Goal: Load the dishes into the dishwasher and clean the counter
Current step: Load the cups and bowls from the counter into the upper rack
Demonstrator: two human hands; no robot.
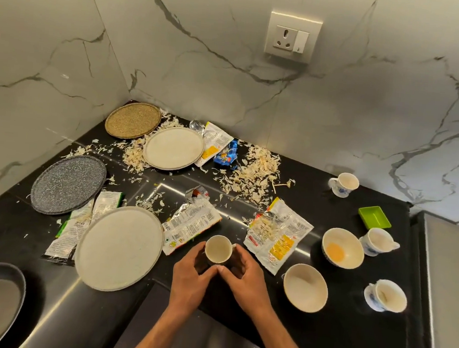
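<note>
Cup (pixel 218 249) near counter's (pixel 347 339) front edge, upright, empty, cradled between both hands. Left hand (pixel 191 272) curled round left side, right hand (pixel 244 273) curled round right side; fingertips meet in front. Large plate (pixel 118 248) just left, torn wrappers (pixel 190 223) behind, bowls (pixel 305 287) right. Best approach, likely: lift straight up, keep level, clear wrapper edge, then gather remaining cups before wiping scattered shavings (pixel 254 170).

bare black counter (pixel 341 339) lies open at lower right of the frame; bowls (pixel 305 287) and cups (pixel 386 295) crowd the right, plates (pixel 119 248), wrappers (pixel 278 234) and shavings (pixel 253 173) block the centre and left.
</note>
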